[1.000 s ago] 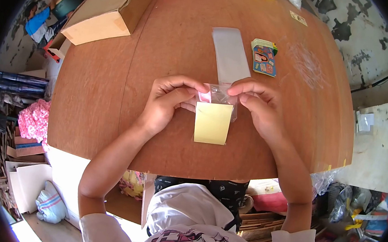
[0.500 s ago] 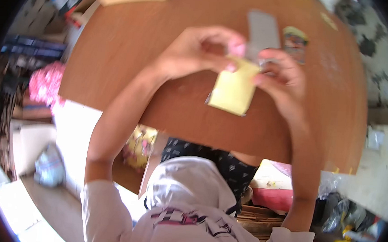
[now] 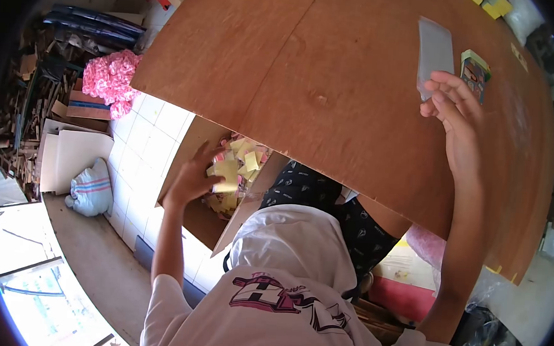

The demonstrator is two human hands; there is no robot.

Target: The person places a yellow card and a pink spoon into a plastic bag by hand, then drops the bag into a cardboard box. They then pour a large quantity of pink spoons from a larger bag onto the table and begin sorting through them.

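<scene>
My left hand (image 3: 192, 175) is over an open cardboard box (image 3: 193, 138) beside my legs, fingers spread. Just past its fingertips lies a yellow packet (image 3: 227, 175), on a heap of small yellow and pink packets (image 3: 252, 160) inside the box. On the tabletop my right hand (image 3: 458, 115) reaches to the near end of a stack of clear plastic sleeves (image 3: 436, 52). Its fingers are curled but apart, with the fingertips overlapping the sleeves' edge. Right beside the sleeves sits a small stack of printed cards (image 3: 474, 76) with a yellow edge.
The brown wooden table (image 3: 352, 101) fills the middle. Yellow pieces (image 3: 496, 6) lie at its far edge. To the left are a pink bundle (image 3: 111, 78), a tied white sack (image 3: 91, 187) and leaning cardboard (image 3: 76, 152). Plastic bags (image 3: 490, 336) lie at lower right.
The yellow packet between both hands has left the table area. My left hand has swung down-left to the box and opened; my right hand has moved to the sleeves. The view has turned left.
</scene>
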